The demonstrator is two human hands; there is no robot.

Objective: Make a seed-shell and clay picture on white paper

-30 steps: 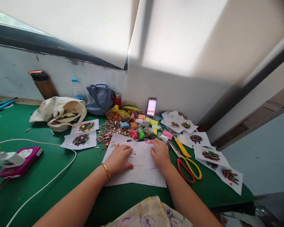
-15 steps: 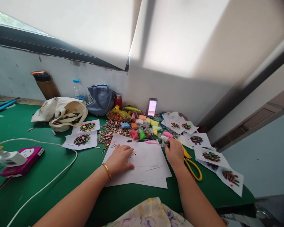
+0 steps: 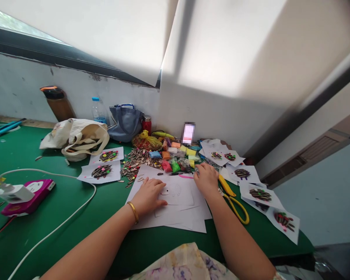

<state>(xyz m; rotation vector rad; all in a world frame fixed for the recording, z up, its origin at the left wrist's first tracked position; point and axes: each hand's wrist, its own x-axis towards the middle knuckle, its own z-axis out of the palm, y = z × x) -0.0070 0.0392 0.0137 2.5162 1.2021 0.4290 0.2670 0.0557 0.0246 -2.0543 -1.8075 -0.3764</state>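
Fingers of the left hand [image 3: 148, 195] lie spread and released, flat across the left part of the drawing sheet [image 3: 181, 198]. Those of the right hand [image 3: 206, 181] are bent, at the drawing's 2 o'clock; I cannot tell whether they grasp anything. The sheet is white, with a faint outline of a rounded body, small feet and a dark dot at the left end. It rests on overlapping white papers [image 3: 147, 221], directly in front of the person on the green surface [image 3: 111, 241]. A pink strip [image 3: 186, 176] lies by its top edge at 1 o'clock.

Outward at 3 o'clock is a yellow-handled tool [image 3: 226, 185]; slightly lower, the scissors [image 3: 242, 217] are partly covered by the right forearm. Striped seeds [image 3: 137, 159] are heaped at 10 o'clock. Seed-decorated pictures [image 3: 101, 171] with coloured balls sit at 9 o'clock, and more spread from 2 to 4 o'clock. A lit phone [image 3: 188, 133] leans at 12 o'clock.

Nearer at 12 o'clock, small packets [image 3: 165, 155] hold orange, blue, green, red and yellow lumps. A yellow net bag [image 3: 146, 142] at 11 o'clock bulges with reddish contents. Toward 10 o'clock stand a blue bag [image 3: 125, 124], a clear bottle [image 3: 98, 113] and a gaping cream bag [image 3: 61, 134], its contents unclear.
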